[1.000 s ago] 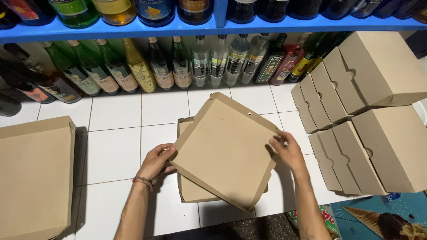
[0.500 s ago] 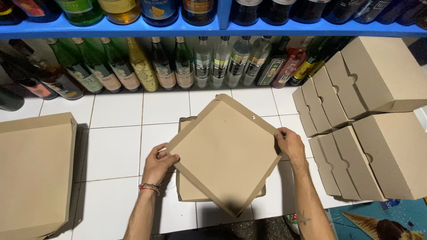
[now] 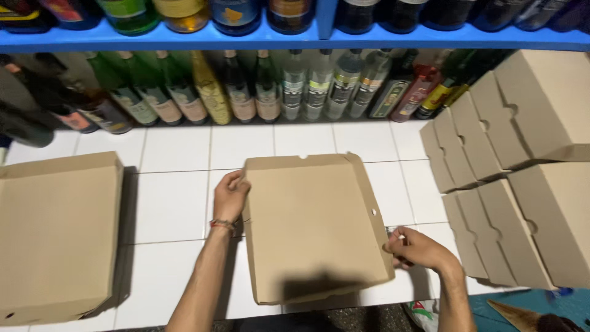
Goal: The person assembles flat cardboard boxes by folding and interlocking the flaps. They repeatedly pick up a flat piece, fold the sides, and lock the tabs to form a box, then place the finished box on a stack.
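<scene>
Flat cardboard box lies mid-floor on white tiles. Left hand grips its left edge, right hand pinches the right edge nr the front corner, prob. to steady it.

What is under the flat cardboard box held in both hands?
White tiled floor shows around the cardboard box, with its shadow at the near edge. Left hand and right hand grip its sides. Whatever lies directly beneath is covered.

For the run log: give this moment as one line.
left hand: grips cardboard box left edge | right hand: pinches right edge | box: flat on tiled floor
</scene>
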